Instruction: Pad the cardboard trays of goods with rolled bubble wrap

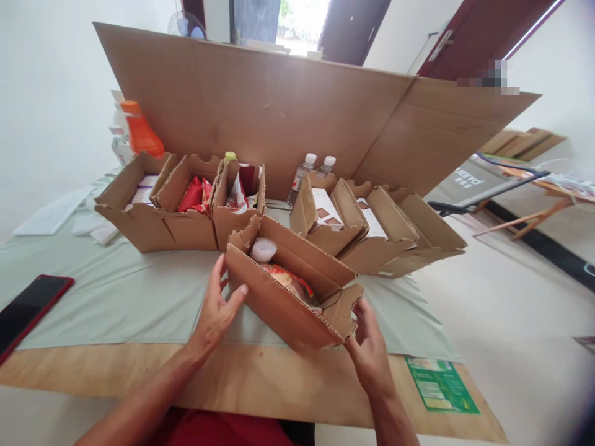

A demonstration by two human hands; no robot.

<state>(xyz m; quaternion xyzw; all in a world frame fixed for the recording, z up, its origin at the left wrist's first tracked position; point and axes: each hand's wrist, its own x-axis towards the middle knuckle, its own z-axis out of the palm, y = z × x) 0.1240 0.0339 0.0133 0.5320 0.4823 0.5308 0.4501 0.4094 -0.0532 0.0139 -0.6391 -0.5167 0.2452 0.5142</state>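
An open cardboard box [279, 303] lies tilted on the pale green cloth [116, 297] in front of me. Inside it I see a white round container [263, 249] and a red and yellow snack packet [290, 277]. My left hand [216, 310] rests against the box's left end with fingers spread and thumb on the cardboard. My right hand [369, 344] grips the box's right end flap, fingers curled round its edge.
A row of open cardboard boxes [186, 204] [372, 229] with packets and cartons stands behind. Two water bottles [310, 168], an orange bottle [139, 133] and a large cardboard sheet [279, 111] are at the back. A red phone [28, 306] lies left, a green leaflet [439, 384] right.
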